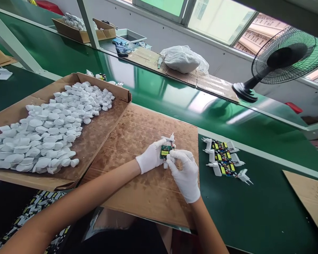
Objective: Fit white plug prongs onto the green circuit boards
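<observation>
Both my hands wear white gloves and meet over a brown cardboard sheet (145, 190). My left hand (150, 158) and my right hand (186, 173) together grip a small green circuit board with a white plastic plug piece (166, 147). To the left, a flat cardboard box (100, 130) holds several white plastic shells (47, 130). To the right of my hands, several circuit boards with white plug pieces (225, 160) lie in a group on the green table.
A green conveyor belt (159, 91) runs behind the work spot. A black fan (281, 60) stands at the back right beside a white plastic bag (184, 59). Another box of white parts (79, 26) sits at the back left. A cardboard piece (310, 197) lies far right.
</observation>
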Available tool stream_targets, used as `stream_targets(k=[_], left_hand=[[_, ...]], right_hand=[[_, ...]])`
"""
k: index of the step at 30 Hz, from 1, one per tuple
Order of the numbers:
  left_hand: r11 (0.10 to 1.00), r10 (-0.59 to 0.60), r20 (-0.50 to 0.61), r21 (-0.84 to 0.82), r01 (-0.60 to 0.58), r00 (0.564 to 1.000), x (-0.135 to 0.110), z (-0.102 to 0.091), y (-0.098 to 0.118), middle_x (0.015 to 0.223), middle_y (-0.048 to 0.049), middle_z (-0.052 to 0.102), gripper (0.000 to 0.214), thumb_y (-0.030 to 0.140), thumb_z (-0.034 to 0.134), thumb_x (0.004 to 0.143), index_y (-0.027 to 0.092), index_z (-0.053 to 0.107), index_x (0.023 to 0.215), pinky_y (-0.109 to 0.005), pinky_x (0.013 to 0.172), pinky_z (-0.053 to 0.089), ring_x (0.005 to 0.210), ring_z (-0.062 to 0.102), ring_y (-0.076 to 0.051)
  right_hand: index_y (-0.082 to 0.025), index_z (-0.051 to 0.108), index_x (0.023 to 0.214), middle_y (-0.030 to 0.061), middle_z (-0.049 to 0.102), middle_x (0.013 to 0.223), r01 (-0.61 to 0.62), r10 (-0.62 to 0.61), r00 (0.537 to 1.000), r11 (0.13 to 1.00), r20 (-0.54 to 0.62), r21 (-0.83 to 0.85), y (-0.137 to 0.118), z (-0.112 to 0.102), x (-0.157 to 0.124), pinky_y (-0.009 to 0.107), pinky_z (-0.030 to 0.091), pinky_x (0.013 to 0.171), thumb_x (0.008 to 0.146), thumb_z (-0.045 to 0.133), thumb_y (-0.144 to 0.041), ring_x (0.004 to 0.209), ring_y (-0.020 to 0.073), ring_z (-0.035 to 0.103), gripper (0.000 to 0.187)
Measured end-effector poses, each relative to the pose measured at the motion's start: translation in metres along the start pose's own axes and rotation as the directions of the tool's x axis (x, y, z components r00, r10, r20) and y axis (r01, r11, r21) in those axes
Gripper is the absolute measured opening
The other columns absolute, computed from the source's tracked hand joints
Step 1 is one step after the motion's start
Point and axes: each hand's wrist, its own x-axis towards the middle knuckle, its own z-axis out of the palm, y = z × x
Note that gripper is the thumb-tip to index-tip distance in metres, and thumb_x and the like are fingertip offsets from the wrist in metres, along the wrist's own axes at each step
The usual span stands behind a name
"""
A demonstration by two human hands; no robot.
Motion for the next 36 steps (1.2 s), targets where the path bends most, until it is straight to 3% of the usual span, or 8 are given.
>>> stream_targets(k=[10, 14, 21, 27, 32, 36], left_hand=[[0.994, -0.022, -0.001, 0.111, 0.022, 1.0, -0.002, 0.005, -0.002, 0.074, -0.0041, 0.06, 0.025, 0.027, 0.042, 0.088, 0.012, 0.062, 0.088, -0.021, 0.063, 0.046, 0.064, 0.056, -0.011], [0.992, -0.023, 0.037, 0.129, 0.018, 0.999, -0.003, 0.004, -0.005, 0.076, -0.0029, 0.059, 0.026, 0.028, 0.042, 0.09, 0.014, 0.06, 0.103, -0.017, 0.064, 0.047, 0.068, 0.056, -0.009], [0.97, -0.071, 0.123, 0.239, 0.04, 0.99, -0.004, -0.001, -0.003, 0.07, -0.002, 0.054, 0.034, 0.034, 0.039, 0.089, 0.019, 0.053, 0.116, -0.02, 0.043, 0.039, 0.048, 0.046, -0.009], [0.96, -0.054, 0.1, 0.278, 0.024, 0.994, -0.006, -0.001, -0.004, 0.067, -0.0006, 0.051, 0.03, 0.036, 0.043, 0.087, 0.017, 0.057, 0.107, -0.02, 0.043, 0.038, 0.047, 0.044, -0.008], [0.962, -0.044, 0.085, 0.274, 0.02, 0.995, -0.004, -0.006, -0.007, 0.065, -0.0001, 0.049, 0.028, 0.039, 0.045, 0.086, 0.016, 0.059, 0.096, -0.02, 0.044, 0.037, 0.05, 0.045, -0.009], [0.97, -0.022, 0.105, 0.241, -0.004, 0.994, -0.004, -0.004, -0.006, 0.061, 0.0024, 0.042, 0.025, 0.034, 0.047, 0.086, 0.018, 0.059, 0.1, -0.018, 0.045, 0.034, 0.048, 0.038, -0.007]], right_hand=[[-0.026, 0.056, 0.103, 0.0022, 0.062, 0.088, 0.099, -0.103, 0.994, 0.99, -0.03, -0.097, 0.005, 0.007, -0.002, 0.035, 0.05, 0.087, 0.081, 0.058, -0.017, 0.098, 0.0178, 0.055, 0.024], [-0.026, 0.054, 0.1, 0.0009, 0.064, 0.089, 0.124, -0.132, 0.99, 0.982, -0.051, -0.145, 0.003, 0.01, -0.001, 0.037, 0.047, 0.091, 0.081, 0.058, -0.016, 0.102, 0.0182, 0.053, 0.022], [-0.025, 0.055, 0.105, 0.004, 0.06, 0.113, 0.046, -0.063, 0.996, 0.973, -0.067, -0.227, 0.014, 0.012, -0.003, 0.046, 0.038, 0.101, 0.084, 0.057, -0.025, 0.117, 0.0218, 0.043, 0.022], [-0.027, 0.057, 0.11, 0.0057, 0.055, 0.114, 0.006, -0.023, 0.998, 0.963, -0.062, -0.27, 0.008, 0.012, -0.003, 0.048, 0.036, 0.101, 0.085, 0.055, -0.027, 0.117, 0.0241, 0.041, 0.025], [-0.03, 0.058, 0.113, 0.0067, 0.041, 0.129, -0.054, 0.045, 0.998, 0.955, -0.037, -0.291, 0.005, 0.011, -0.006, 0.05, 0.033, 0.103, 0.085, 0.054, -0.033, 0.123, 0.0274, 0.034, 0.028], [-0.031, 0.053, 0.122, 0.0068, 0.03, 0.138, -0.059, 0.076, 0.996, 0.96, 0.052, -0.272, 0.004, 0.008, -0.006, 0.051, 0.03, 0.104, 0.084, 0.054, -0.036, 0.128, 0.0296, 0.029, 0.038]])
